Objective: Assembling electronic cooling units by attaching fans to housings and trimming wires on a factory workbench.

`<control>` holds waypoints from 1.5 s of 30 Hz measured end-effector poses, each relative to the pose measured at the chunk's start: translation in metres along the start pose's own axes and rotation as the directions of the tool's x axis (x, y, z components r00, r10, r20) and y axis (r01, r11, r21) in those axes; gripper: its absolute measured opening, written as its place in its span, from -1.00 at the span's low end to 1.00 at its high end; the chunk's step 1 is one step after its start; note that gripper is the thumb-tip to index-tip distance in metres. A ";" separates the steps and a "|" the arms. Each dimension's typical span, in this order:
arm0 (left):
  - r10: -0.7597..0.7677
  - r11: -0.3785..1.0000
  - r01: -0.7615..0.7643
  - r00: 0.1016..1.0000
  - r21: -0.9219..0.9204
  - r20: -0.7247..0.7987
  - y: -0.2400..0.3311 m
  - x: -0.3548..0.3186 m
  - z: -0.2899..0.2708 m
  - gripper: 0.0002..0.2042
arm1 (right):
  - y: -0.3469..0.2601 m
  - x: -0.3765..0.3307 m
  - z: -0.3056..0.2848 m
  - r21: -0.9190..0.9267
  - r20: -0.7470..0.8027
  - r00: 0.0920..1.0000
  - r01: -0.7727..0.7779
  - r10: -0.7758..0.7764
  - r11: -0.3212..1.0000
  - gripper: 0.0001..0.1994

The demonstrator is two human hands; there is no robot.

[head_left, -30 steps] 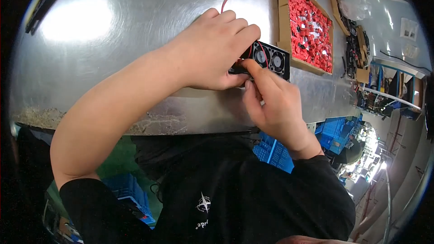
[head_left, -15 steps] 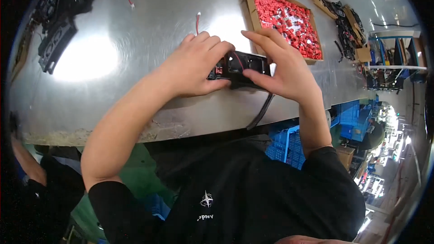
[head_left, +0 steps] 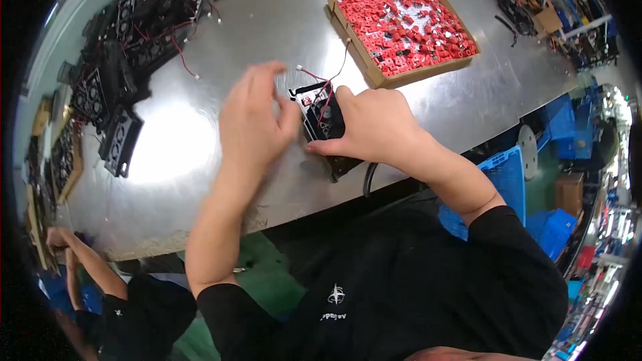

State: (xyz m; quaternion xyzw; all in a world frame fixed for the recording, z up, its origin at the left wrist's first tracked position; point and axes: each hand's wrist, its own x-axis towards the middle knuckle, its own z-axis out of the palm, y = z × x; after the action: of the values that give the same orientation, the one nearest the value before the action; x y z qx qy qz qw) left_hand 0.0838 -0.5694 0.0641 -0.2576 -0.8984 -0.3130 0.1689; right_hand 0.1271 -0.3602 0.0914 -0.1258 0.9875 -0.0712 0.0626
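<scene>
Looking from far away, I see the black fan unit (head_left: 328,122) in front of me, on or just over the shiny tabletop (head_left: 160,207); I can't tell which. My right hand (head_left: 384,124) is the nearer one, clamped on the unit's right side with its thumb across it. My left hand (head_left: 251,124) is blurry, its fingers (head_left: 257,80) look apart, and nothing shows in them. The unit lies just right of the left thumb; touching or not, I can't tell. Its long way points toward my body, near end leaning right.
</scene>
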 end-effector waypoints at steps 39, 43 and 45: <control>0.078 0.995 -0.043 0.897 -0.091 0.435 -0.025 -0.001 0.002 -0.30 | -0.027 -0.039 0.051 0.158 -0.026 0.964 0.264 -0.263 0.951 -0.78; 0.029 0.999 -0.012 0.915 -0.044 0.403 -0.014 -0.003 0.003 -0.28 | -0.058 -0.039 0.063 0.165 0.021 0.958 0.278 -0.285 0.946 -0.80; 0.045 0.999 -0.042 0.907 -0.016 0.418 -0.004 -0.003 -0.003 -0.27 | -0.071 -0.047 0.064 0.149 0.046 0.939 0.331 -0.341 0.932 -0.81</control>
State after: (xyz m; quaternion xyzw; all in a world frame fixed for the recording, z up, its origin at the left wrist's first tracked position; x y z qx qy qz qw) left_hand 0.0841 -0.5748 0.0630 -0.3391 -0.9067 -0.2499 -0.0215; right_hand 0.1982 -0.4246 0.0444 -0.2905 0.9412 -0.1451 0.0932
